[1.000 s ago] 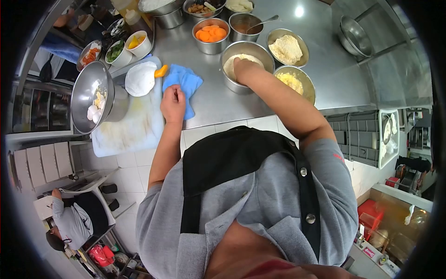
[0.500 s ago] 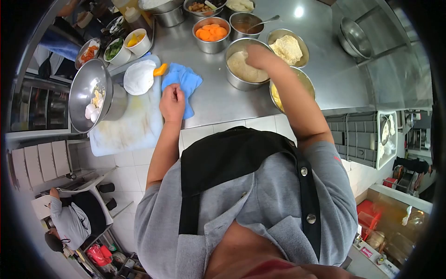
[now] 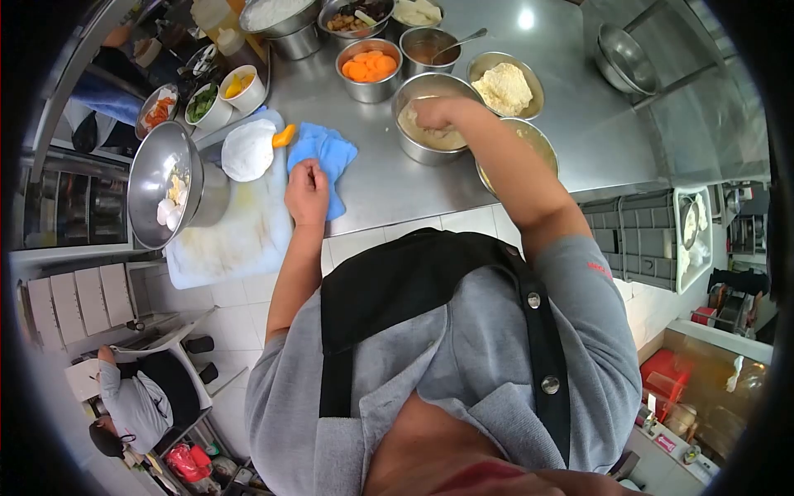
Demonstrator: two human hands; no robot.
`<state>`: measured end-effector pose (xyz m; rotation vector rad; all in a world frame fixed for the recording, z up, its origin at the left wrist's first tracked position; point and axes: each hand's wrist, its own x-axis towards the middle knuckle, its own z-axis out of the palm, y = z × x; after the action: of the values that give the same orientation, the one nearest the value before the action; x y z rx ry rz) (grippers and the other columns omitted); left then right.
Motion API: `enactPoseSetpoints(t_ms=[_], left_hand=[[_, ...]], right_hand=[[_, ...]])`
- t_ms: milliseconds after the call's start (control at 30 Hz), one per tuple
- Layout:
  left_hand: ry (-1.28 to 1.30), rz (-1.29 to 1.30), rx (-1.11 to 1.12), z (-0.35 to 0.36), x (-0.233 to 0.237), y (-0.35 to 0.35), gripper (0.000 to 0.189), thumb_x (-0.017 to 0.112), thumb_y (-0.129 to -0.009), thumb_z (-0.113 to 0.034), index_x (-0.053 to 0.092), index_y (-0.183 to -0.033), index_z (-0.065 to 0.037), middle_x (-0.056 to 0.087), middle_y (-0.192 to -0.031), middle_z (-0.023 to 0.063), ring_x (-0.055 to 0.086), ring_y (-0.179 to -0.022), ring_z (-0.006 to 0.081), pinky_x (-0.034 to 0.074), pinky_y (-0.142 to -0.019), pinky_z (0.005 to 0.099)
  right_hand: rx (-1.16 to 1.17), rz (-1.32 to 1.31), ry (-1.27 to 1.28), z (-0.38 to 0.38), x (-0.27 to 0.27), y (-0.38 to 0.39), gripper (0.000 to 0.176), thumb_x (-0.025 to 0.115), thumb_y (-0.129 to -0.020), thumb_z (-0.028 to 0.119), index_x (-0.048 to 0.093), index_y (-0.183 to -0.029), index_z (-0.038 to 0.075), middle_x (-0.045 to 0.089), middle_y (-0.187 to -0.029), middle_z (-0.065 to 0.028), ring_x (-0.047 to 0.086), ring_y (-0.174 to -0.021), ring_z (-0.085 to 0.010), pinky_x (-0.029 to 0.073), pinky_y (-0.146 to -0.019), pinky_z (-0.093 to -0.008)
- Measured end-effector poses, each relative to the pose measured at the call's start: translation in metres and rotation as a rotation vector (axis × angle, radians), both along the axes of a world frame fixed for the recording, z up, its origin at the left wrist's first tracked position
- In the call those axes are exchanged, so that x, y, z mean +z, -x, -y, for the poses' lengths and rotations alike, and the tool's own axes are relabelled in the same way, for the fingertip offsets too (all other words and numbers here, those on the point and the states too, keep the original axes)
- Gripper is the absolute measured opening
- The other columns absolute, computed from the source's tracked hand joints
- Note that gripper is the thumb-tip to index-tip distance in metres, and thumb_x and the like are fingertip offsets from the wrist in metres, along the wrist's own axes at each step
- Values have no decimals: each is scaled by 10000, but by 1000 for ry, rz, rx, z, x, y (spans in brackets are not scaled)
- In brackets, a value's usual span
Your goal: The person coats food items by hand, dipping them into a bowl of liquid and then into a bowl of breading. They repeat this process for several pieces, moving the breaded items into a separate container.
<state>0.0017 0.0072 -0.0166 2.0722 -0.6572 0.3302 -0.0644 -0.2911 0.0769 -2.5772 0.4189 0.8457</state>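
My right hand (image 3: 442, 113) reaches into a metal pot (image 3: 426, 155) of pale beige crumbs (image 3: 413, 128). Its fingers are curled down among the crumbs, and what they hold is hidden. My left hand (image 3: 307, 192) is closed in a fist over the lower edge of a crumpled blue cloth (image 3: 324, 150); nothing shows in it. Left of the cloth, a round white disc (image 3: 247, 151) lies on the white cutting board (image 3: 223, 256), with an orange handle-like piece (image 3: 284, 135) at its right edge.
A steel bowl (image 3: 147, 169) with eggs tilts at the left. Around the crumb pot stand a pot of carrot slices (image 3: 370, 66), a sauce pot (image 3: 428, 48) with a spoon, a bowl of yellowish crumbly food (image 3: 504, 88) and another bowl (image 3: 539, 149). A person (image 3: 141, 401) sits lower left.
My right hand has shifted left within the crumb pot, its fingers now curled lower. My left hand stays a fist by the cloth. The whole view has tilted slightly.
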Motion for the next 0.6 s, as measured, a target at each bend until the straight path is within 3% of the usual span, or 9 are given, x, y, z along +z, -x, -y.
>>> enactPoseSetpoints(t_ms=[133, 267, 367, 467, 567, 600], left_hand=[[-36, -25, 16, 0, 6, 2, 90, 581, -819, -135, 602, -884, -75, 626, -787, 87, 606, -656, 251, 482, -604, 352], [-34, -45, 13, 1, 6, 2, 94, 577, -820, -132, 600, -892, -76, 632, -798, 89, 609, -664, 254, 484, -608, 352], [-37, 16, -8, 1, 2, 0, 82, 574, -850, -82, 599, -913, -35, 616, -764, 61, 575, -619, 119, 466, -592, 247], [-40, 49, -9, 1, 2, -2, 82, 571, -854, -83, 600, -914, -35, 615, -757, 60, 569, -619, 114, 464, -593, 245], [-29, -61, 2, 1, 3, 0, 97, 571, -819, -119, 596, -900, -73, 641, -829, 93, 615, -690, 267, 487, -625, 353], [-46, -52, 5, 1, 4, 1, 96, 572, -819, -118, 596, -899, -74, 642, -830, 92, 615, -690, 268, 487, -625, 353]], right_hand=[[78, -21, 90, 5, -11, -3, 493, 470, -808, 169, 452, -1269, -6, 542, -1215, -203, 524, -1125, -336, 409, -941, -409], [-18, 58, 104, 8, 10, 12, 474, 505, -799, 147, 455, -1246, -3, 522, -1231, -207, 527, -1117, -339, 427, -932, -400], [-45, 7, 164, -4, 14, 24, 473, 568, -771, 150, 471, -1207, -7, 522, -1223, -210, 545, -1090, -336, 449, -908, -394], [-43, 89, 251, -26, 16, 33, 449, 599, -749, 153, 514, -1156, -16, 552, -1182, -206, 573, -1051, -321, 474, -863, -390], [-54, 144, 245, -23, 1, 31, 434, 591, -750, 159, 540, -1141, -22, 576, -1151, -204, 588, -1029, -311, 482, -837, -386], [-64, 106, 197, -22, 12, 32, 463, 607, -744, 169, 517, -1157, -20, 557, -1173, -212, 577, -1045, -317, 472, -857, -387]])
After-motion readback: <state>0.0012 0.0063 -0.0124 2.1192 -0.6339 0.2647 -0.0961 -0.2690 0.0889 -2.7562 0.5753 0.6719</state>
